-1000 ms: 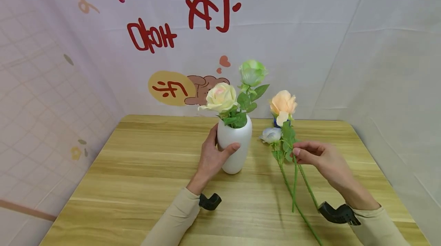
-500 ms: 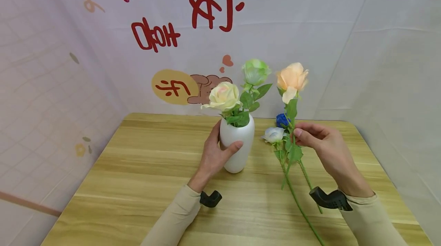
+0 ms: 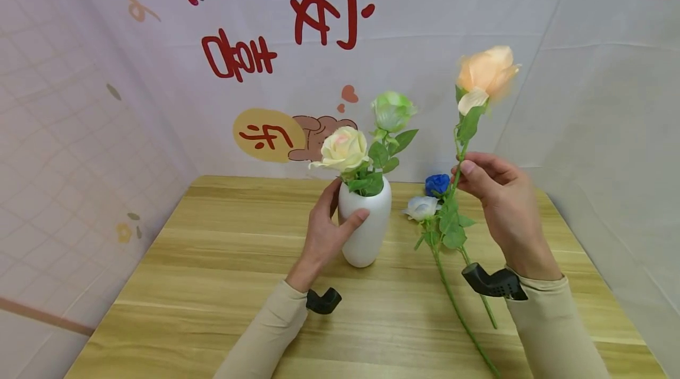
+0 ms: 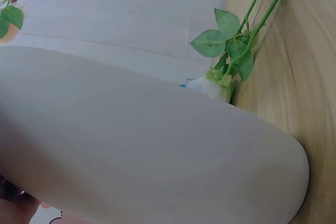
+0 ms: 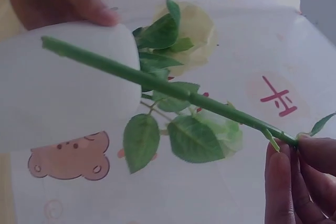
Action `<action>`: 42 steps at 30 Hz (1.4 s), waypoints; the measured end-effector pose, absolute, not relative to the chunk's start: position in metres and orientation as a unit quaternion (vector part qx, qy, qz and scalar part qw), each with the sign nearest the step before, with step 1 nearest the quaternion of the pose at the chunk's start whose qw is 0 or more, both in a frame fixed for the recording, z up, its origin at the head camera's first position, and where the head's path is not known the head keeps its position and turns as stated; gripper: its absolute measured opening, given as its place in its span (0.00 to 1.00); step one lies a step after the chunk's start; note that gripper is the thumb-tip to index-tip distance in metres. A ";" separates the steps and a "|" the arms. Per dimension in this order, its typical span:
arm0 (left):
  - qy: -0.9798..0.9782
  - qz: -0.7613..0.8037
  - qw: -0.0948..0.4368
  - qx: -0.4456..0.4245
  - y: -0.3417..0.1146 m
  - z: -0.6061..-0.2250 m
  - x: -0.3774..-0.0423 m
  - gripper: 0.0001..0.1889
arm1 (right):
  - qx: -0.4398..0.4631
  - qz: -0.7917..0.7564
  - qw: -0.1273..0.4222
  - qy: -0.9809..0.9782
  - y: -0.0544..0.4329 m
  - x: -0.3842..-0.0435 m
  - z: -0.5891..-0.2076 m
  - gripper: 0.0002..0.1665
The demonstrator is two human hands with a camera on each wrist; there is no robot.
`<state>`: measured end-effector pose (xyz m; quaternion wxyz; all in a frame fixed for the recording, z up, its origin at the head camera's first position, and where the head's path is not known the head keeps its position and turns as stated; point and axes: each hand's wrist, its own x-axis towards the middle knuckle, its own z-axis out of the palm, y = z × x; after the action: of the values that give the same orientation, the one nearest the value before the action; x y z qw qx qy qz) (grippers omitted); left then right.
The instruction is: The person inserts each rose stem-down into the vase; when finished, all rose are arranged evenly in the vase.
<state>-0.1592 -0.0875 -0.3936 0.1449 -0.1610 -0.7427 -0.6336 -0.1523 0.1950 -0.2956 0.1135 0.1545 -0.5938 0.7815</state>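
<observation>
Peach-coloured, the rose [image 3: 486, 75] is pinched by its green stem [image 5: 131, 74] between the thumb and fingers of the right hand [image 3: 504, 205], its bloom carried above that hand. The long axis is tilted: below the pinch, the stem is slanted down and leftward. To the right hand's left and lower, well apart, the white vase [image 3: 366, 228] is gripped round its side by the left hand [image 3: 330, 225]. Between vase and right hand, a pale rose [image 3: 422, 208] is laid.
</observation>
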 end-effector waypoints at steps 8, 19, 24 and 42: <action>-0.743 -0.632 0.148 -0.163 -0.086 -0.394 -0.159 0.49 | 0.167 0.821 0.136 -0.529 0.183 -0.163 -0.281 0.09; -0.743 -0.629 0.152 -0.168 -0.086 -0.395 -0.158 0.52 | 0.163 0.853 0.148 -0.474 0.168 -0.182 -0.264 0.13; -0.745 -0.628 0.153 -0.162 -0.085 -0.395 -0.158 0.55 | 0.154 0.858 0.164 -0.461 0.162 -0.190 -0.259 0.18; -0.742 -0.633 0.148 -0.163 -0.085 -0.396 -0.158 0.54 | 0.148 0.846 0.169 -0.483 0.136 -0.199 -0.262 0.11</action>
<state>-0.1581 -0.0850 -0.3965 0.1482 -0.1635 -0.7417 -0.6334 -0.1990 0.1362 -0.2619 0.1693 0.1478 -0.4830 0.8463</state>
